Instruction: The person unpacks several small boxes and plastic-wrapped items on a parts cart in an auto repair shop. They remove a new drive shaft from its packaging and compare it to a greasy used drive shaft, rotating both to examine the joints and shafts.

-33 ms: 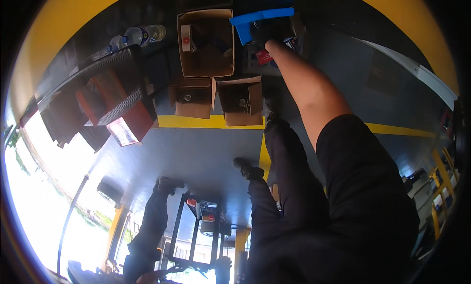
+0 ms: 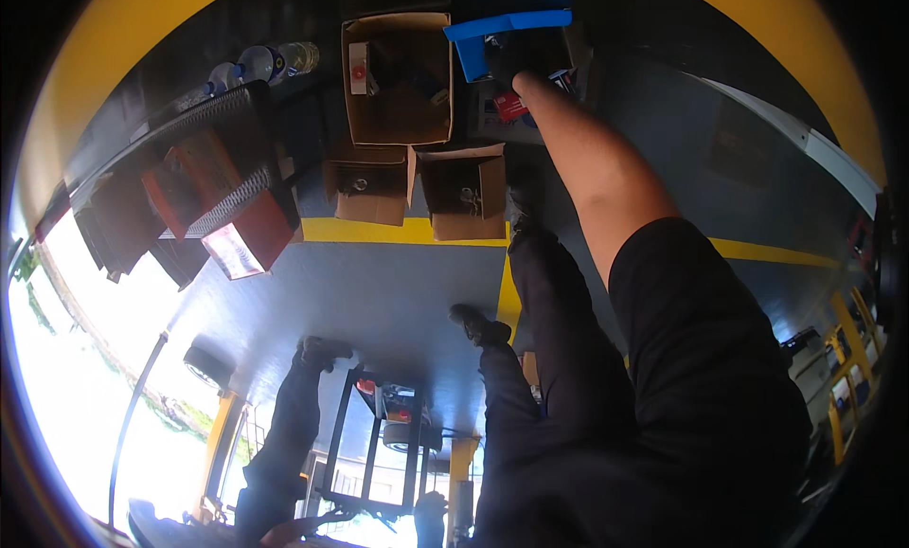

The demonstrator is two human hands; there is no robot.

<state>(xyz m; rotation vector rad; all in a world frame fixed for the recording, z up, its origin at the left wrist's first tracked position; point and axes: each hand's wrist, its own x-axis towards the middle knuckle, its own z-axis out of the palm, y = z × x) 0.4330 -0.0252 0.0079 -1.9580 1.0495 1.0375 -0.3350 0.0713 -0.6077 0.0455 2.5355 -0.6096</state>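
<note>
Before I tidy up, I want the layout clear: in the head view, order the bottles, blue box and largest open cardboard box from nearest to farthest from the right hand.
1. Blue box: at the right hand.
2. Cardboard box: left of the hand.
3. Bottles: farther left.

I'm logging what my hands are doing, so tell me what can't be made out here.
Right hand: fingers and any grip, lost in shadow inside the blue box, head view.
Left hand: outside the head view.
Big carton: darker contents too dim to name, head view.
Shiny pieces in the small cartons: too small to identify, head view.
Other person: most of the upper body, cut off by the head view's lower edge.
</note>
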